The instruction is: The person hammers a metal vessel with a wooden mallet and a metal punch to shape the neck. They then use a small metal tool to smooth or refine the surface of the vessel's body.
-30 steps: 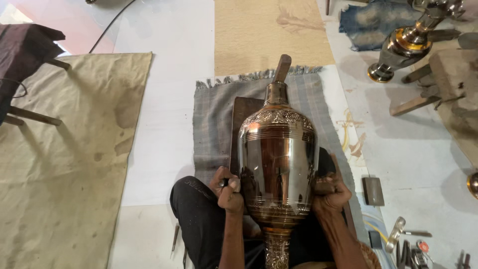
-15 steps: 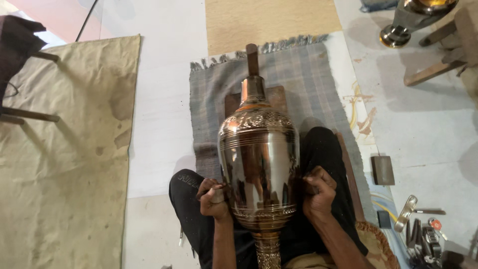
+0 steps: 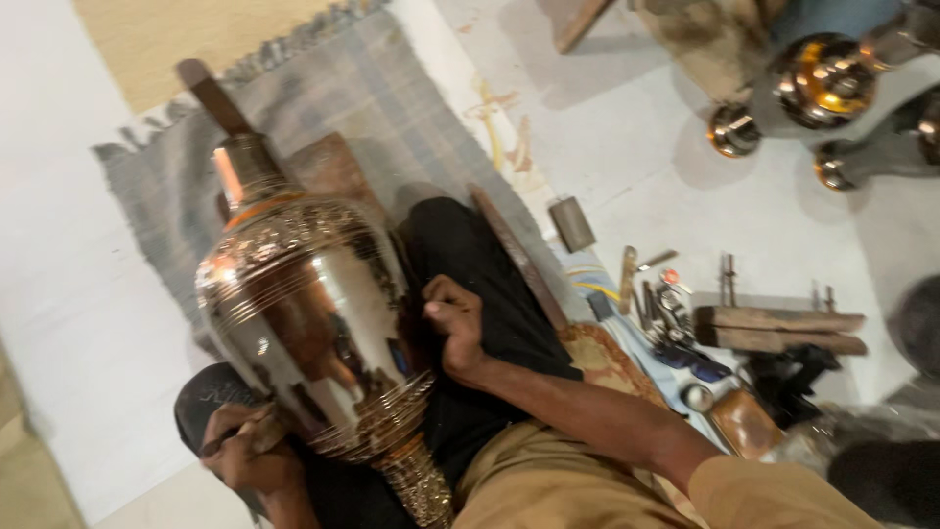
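Lying across the seated person's lap, a large polished metal vase (image 3: pixel 304 313) points its narrow neck away toward a dark wooden rod (image 3: pixel 211 93) that sticks out of its mouth. Its belly is mirror-bright and silvery with coppery glints, an engraved band runs around the shoulder, fine ribbed rings circle the lower body, and a patterned brass-coloured foot sits nearest the camera. The right hand (image 3: pixel 455 328) is curled with fingers pressed together against the vase's side, steadying it. The left hand (image 3: pixel 245 451) is closed around a thin dark tool (image 3: pixel 230 438) low beside the ribbed rings; the view is blurred there, so the tool's tip is unclear. Under the vase and the black-trousered legs lies a grey fringed cloth (image 3: pixel 392 108) on the pale floor (image 3: pixel 69 294). To the right, well apart from the vase, a small grey rectangular block (image 3: pixel 571 223) rests on the floor, and farther right a scatter of hand tools (image 3: pixel 666 309) lies beside two wooden bars (image 3: pixel 778 328). Rounded shiny metal pieces (image 3: pixel 827 83) sit at the upper right.
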